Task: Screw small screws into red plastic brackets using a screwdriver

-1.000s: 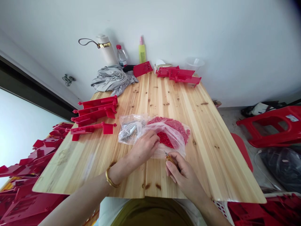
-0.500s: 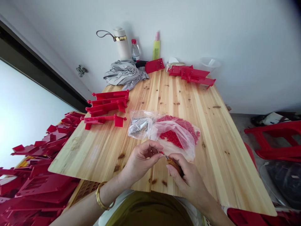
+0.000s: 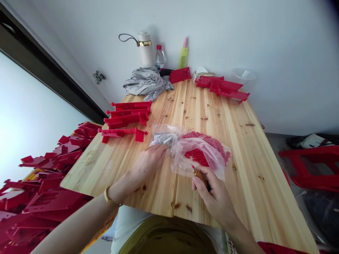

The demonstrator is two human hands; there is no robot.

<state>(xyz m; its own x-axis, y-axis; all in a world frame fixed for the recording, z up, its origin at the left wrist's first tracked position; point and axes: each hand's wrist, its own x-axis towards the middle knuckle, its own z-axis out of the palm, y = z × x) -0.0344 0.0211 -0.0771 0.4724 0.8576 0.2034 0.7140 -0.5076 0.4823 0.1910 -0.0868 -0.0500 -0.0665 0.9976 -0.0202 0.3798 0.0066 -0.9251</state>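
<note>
Right hand has its fingers curled round an amber-handled tool, tip up probably to clear the wooden counter, left hand at the clear plastic bag of silver metal bits, can't tell its finger gap or hold.

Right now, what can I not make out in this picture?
All in the head view:
Left hand: anything held is hidden by its fingers.
Tool: lower handle covered by the right hand.
Red speck at its tip: too small to identify.
Red stool: cut by the right edge.
</note>
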